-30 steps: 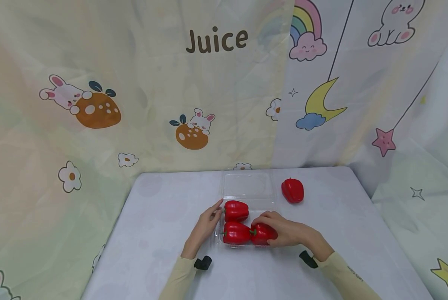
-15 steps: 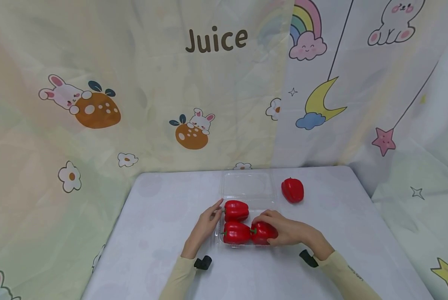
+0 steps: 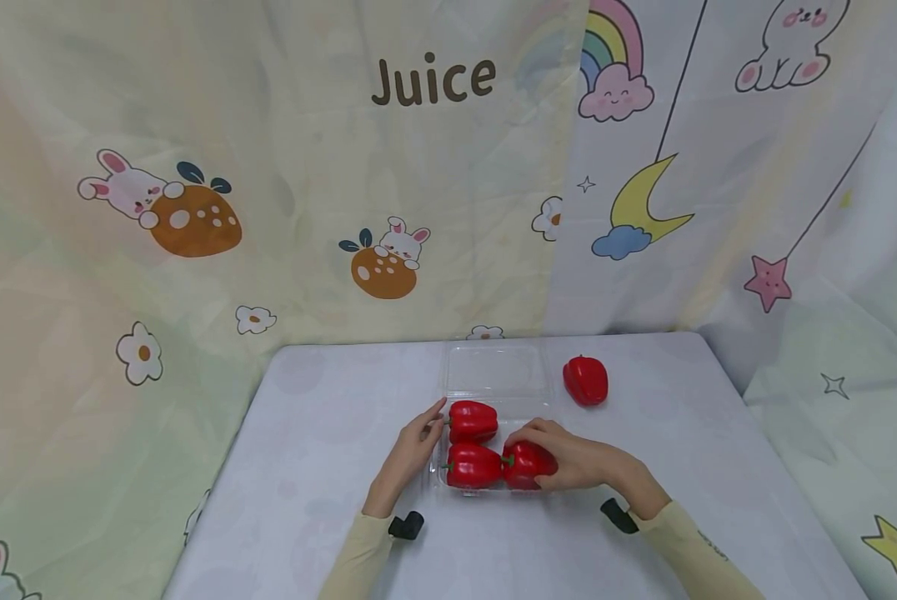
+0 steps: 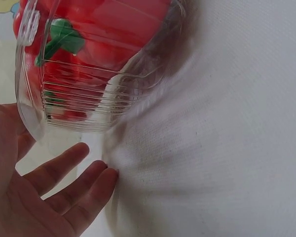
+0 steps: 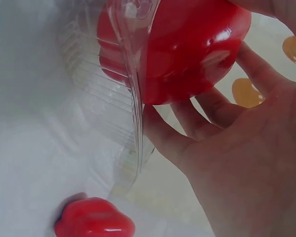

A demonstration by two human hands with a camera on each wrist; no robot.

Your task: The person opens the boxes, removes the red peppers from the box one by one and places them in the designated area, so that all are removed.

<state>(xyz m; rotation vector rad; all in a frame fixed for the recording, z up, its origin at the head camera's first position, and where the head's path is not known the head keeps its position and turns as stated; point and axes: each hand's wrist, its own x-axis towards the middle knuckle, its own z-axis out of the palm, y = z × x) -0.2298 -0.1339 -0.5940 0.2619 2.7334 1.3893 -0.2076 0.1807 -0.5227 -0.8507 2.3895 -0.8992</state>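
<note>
A clear plastic clamshell box (image 3: 519, 429) lies with its lid (image 3: 497, 371) folded back, away from me. In its left half sit two red bell peppers, a far pepper (image 3: 473, 422) and a near pepper (image 3: 473, 466). My right hand (image 3: 568, 457) grips a third bell pepper (image 3: 525, 467) at the box's near right corner, and the right wrist view shows its lower part behind the box wall. Along the box's left side is my left hand (image 3: 413, 450), fingers extended, the index fingertip near the rim. The left wrist view shows this hand (image 4: 54, 187) beside the ribbed wall.
One more red bell pepper (image 3: 586, 381) lies on the white table (image 3: 343, 417) right of the lid. A printed fabric backdrop (image 3: 306, 167) hangs along the table's far edge and sides. A small black camera (image 3: 407, 526) sits on my left wrist.
The pepper in my right hand has shifted very slightly to the right within the box. My left hand, the box and the other peppers look the same.
</note>
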